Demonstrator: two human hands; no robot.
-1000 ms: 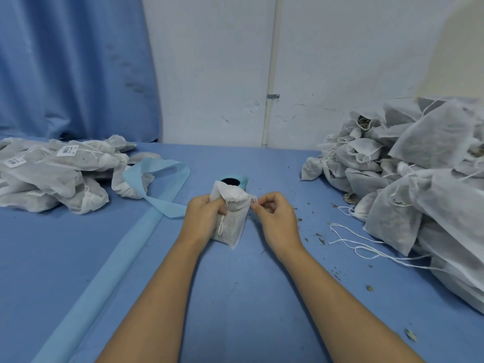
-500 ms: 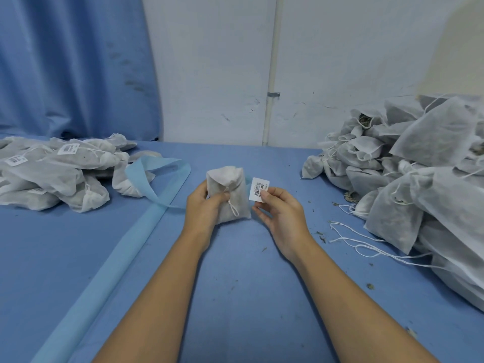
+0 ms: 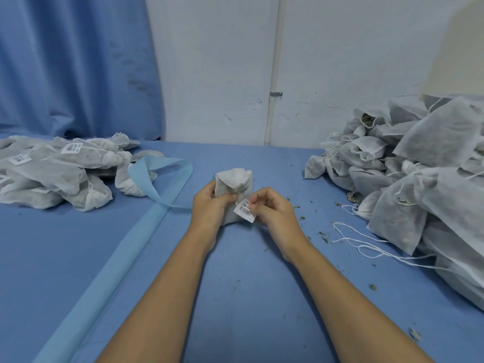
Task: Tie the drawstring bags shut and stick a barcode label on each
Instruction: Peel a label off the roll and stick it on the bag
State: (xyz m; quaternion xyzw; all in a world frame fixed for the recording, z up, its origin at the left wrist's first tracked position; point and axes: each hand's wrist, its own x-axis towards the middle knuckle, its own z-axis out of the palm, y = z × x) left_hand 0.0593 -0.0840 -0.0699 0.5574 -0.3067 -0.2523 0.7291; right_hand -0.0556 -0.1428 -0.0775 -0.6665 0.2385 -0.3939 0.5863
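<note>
I see the left hand [image 3: 209, 205] gripping the drawstring bag [image 3: 234, 182] at mid-table [image 3: 248, 297], the right hand [image 3: 272, 213] pinching the barcode label [image 3: 245, 211] against it, labelled bags [image 3: 52, 174] at ten o'clock, a bigger heap [image 3: 419, 166] and loose strings [image 3: 366, 244] crowding three o'clock.

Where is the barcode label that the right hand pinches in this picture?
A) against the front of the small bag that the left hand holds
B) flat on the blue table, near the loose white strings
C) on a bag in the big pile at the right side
A: the right hand pinches the barcode label by its edge, and the label lies over the lower front of the bag that the left hand grips.
</note>
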